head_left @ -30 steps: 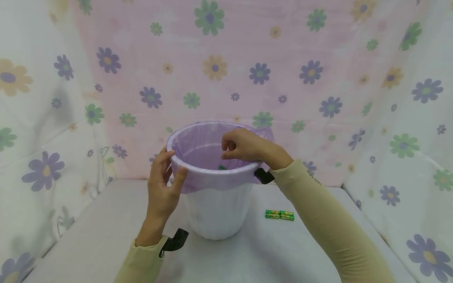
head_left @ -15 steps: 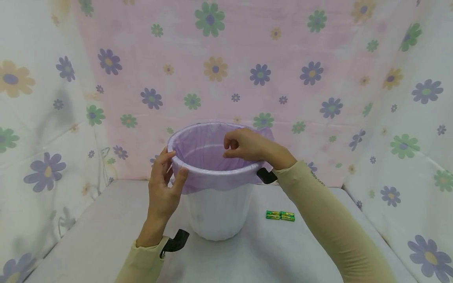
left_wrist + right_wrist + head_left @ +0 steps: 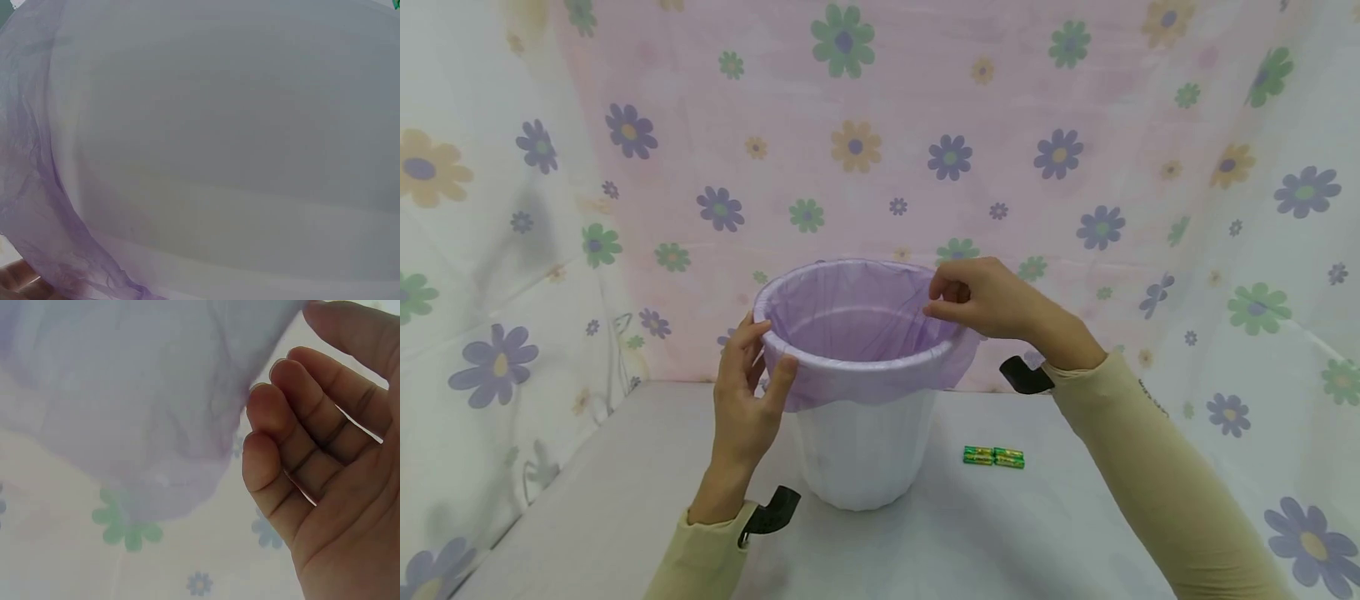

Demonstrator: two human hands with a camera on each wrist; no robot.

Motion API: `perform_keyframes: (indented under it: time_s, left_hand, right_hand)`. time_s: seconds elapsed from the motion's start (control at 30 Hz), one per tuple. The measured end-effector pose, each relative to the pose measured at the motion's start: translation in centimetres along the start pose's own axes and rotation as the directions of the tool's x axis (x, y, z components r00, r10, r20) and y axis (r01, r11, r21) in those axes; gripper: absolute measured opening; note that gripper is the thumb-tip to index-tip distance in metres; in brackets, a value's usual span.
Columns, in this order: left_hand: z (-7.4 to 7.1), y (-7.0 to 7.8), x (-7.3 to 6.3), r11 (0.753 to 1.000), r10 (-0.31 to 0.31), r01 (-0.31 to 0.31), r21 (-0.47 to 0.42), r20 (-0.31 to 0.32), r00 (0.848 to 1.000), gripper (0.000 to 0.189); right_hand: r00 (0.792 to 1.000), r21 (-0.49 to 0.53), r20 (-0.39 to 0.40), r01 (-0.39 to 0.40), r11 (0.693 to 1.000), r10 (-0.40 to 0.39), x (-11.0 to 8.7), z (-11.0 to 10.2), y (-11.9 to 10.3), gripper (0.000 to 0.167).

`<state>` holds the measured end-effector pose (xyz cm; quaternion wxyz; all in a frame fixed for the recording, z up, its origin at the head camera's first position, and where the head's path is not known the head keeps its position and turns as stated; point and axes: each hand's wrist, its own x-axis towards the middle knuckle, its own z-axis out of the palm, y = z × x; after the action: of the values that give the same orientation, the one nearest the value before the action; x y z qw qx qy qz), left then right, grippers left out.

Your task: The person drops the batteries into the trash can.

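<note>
A white trash can [image 3: 861, 458] stands upright on the table, lined with a purple plastic bag [image 3: 850, 385] folded over its rim. My left hand [image 3: 748, 400] holds the can's left rim through the bag, thumb in front. In the left wrist view the can's pale wall [image 3: 219, 125] fills most of the picture, and only fingertips [image 3: 28, 284] show. My right hand [image 3: 992, 296] hovers at the right rim, fingers loosely bent, nothing visible in them. Beside that hand [image 3: 344, 469], the right wrist view shows the bag's loose edge [image 3: 162, 481]. The can's bottom inside is hidden.
Several green and gold batteries [image 3: 993, 457] lie together on the white tabletop [image 3: 1037, 533], right of the can. Flower-patterned cloth [image 3: 895, 100] hangs behind and at both sides.
My right hand has moved right and slightly up, from over the can's opening to its right rim. A small green thing seen inside a second ago is out of sight. The left hand stays put.
</note>
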<state>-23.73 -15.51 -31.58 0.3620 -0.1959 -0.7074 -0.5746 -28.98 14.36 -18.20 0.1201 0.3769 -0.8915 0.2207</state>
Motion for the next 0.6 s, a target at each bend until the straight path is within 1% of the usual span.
perform_keyframes:
  time_s: [0.13,0.27,0.43,0.6]
  left_hand:
    - [0.0,0.1,0.1,1.000,0.008,-0.008,-0.004,-0.003,1.000,0.050]
    - [0.1,0.2,0.2,1.000,0.008,-0.008,-0.011,-0.003,1.000,0.051]
    - [0.1,0.1,0.1,1.000,0.001,-0.001,-0.011,-0.002,1.000,0.051]
    - [0.1,0.1,0.0,1.000,0.001,-0.001,0.000,-0.003,1.000,0.049]
  right_hand:
    - [1.000,-0.012,-0.025,-0.001,1.000,0.001,-1.8,-0.7,0.7,0.010]
    - [0.999,-0.030,-0.028,-0.026,0.999,0.025,-3.8,-0.8,1.3,0.007]
    - [0.997,-0.022,-0.029,-0.071,0.997,0.070,-6.4,-0.1,2.5,0.008]
    - [0.996,-0.003,-0.040,-0.084,0.996,0.084,-8.4,1.0,3.6,0.008]
